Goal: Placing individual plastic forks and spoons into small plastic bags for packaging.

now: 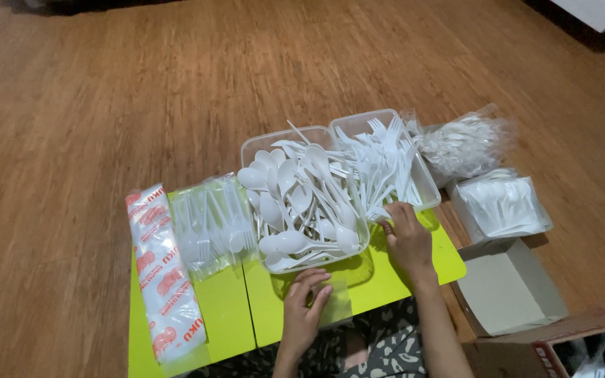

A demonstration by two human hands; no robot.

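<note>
Seen from above, a person sits at a low lime-green table (225, 308) on a wooden floor (106, 91). The left hand (304, 308) lies flat, fingers together, pressing on a small clear plastic sleeve (337, 301) at the table's near edge. The right hand (407, 238), fingers loosely curled and holding nothing that can be made out, reaches forward to touch the near end of a clear tub of white plastic forks (386, 161). Just ahead of the left hand, and touching the fork tub's side, sits a second clear tub heaped with white plastic spoons (295, 203). Farther to the left of the left hand lie a clear bag of packed cutlery (208, 224) and a long red-and-white printed wrapper roll (162, 273). Beyond the right hand, off the table, rest two more clear bags of white cutlery (467, 143) and (502, 203), with an open cardboard box (509, 283) beside the right forearm.
</note>
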